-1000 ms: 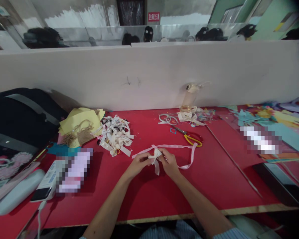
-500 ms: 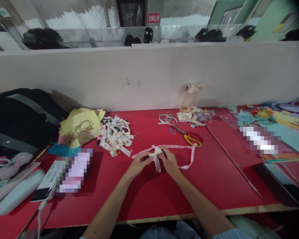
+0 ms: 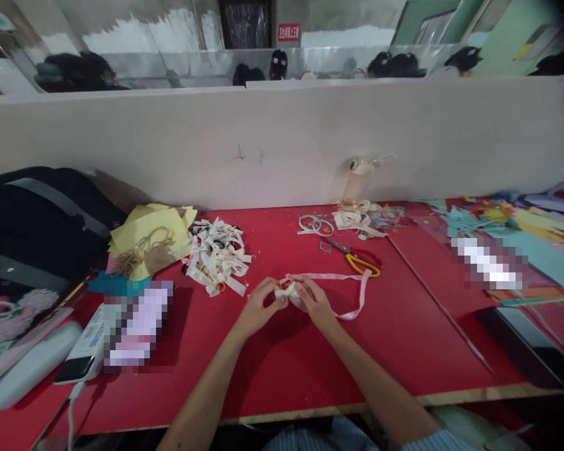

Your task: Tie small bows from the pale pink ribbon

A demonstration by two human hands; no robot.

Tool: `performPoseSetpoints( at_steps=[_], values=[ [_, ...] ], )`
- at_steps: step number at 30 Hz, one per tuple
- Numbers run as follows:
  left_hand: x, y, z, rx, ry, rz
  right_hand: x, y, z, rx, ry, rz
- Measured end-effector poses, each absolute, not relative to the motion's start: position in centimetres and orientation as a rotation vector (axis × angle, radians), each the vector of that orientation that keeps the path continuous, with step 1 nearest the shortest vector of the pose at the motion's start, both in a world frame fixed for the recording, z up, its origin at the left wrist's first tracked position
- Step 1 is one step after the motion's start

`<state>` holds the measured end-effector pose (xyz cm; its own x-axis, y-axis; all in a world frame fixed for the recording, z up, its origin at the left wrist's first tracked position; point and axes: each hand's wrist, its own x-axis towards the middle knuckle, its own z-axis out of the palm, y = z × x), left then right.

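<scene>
Both my hands meet over the middle of the red table (image 3: 310, 369). My left hand (image 3: 258, 307) and my right hand (image 3: 313, 299) are closed, pinching a small folded bow of pale pink ribbon (image 3: 286, 290) between their fingertips. The ribbon's long free end (image 3: 357, 297) loops away to the right across the table and back behind my right hand.
A heap of finished white ribbon bows (image 3: 219, 254) lies to the left, beside yellow paper with twine (image 3: 150, 241). Yellow-handled scissors (image 3: 357, 258), ribbon scraps and a glue bottle (image 3: 357, 181) sit behind. A dark bag (image 3: 32, 225) and coloured paper (image 3: 521, 232) flank the sides.
The hanging tail of the bow has been drawn up between my fingers, and the bow is now bunched tighter and held a little lower and further left.
</scene>
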<state>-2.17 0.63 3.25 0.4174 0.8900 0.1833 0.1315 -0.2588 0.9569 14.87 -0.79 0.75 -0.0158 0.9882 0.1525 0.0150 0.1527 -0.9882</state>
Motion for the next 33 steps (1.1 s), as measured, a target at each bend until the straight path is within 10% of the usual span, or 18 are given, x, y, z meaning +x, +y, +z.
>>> performPoseSetpoints(
  at_steps=[19,33],
  values=[
    [-1.2,-0.3,2.6,0.862,0.768,0.736,15.0,-1.2,1.7,-1.007,-1.341,1.11],
    [-1.1,0.6,1.7,1.363,0.905,0.846,15.1,-1.3,1.5,-0.953,-1.261,1.128]
  ],
)
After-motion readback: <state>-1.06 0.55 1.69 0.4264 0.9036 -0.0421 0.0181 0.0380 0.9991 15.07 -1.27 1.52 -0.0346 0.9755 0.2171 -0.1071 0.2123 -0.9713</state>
